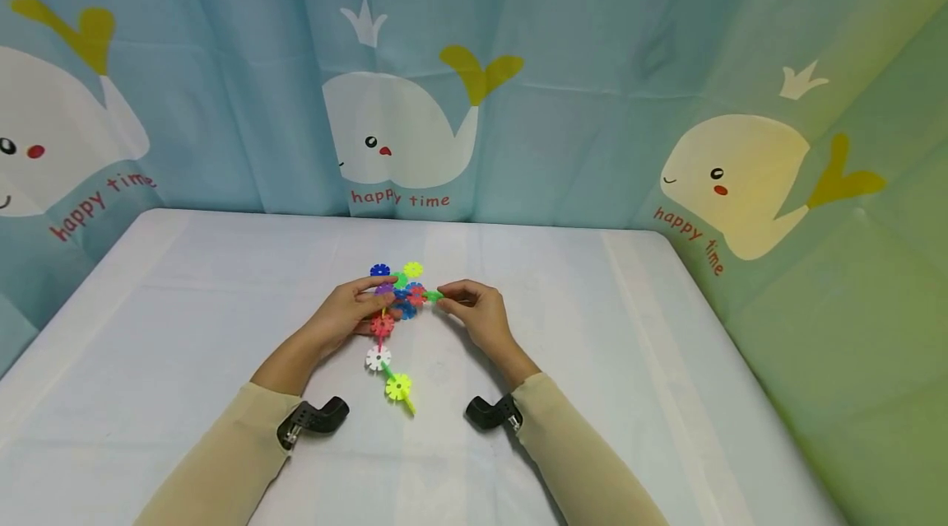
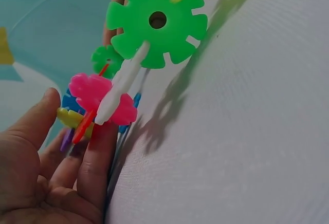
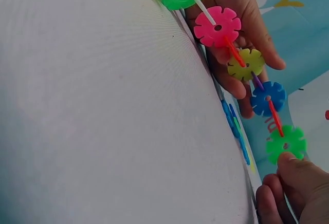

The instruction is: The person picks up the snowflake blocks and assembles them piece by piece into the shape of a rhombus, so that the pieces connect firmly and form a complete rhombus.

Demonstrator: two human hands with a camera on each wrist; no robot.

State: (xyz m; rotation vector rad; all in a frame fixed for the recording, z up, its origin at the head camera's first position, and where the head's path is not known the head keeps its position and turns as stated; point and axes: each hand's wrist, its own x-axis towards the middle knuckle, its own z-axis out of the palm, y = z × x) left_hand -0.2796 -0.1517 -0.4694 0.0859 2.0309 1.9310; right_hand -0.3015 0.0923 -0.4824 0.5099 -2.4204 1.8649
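Observation:
A chain of slotted plastic snowflake discs hangs bent between the two hands, its discs joined at crossed angles. My left hand (image 1: 344, 314) holds the chain near the yellow disc (image 3: 245, 64) and the purple disc (image 1: 384, 289), fingers curled beneath and thumb above. From there the chain trails toward the wearer through a red disc (image 1: 382, 325), a white disc (image 1: 378, 359) and a lime-yellow disc (image 1: 398, 387). At the chain's other end, past a blue disc (image 3: 268, 99), my right hand (image 1: 483, 317) pinches a green disc (image 3: 286, 144) between thumb and forefinger.
Several loose discs lie on the white table (image 1: 578, 394) just behind the hands, among them a dark blue disc (image 1: 380, 270) and a yellow disc (image 1: 413, 269). A blue curtain (image 1: 578, 139) with whale prints hangs along the table's far edge.

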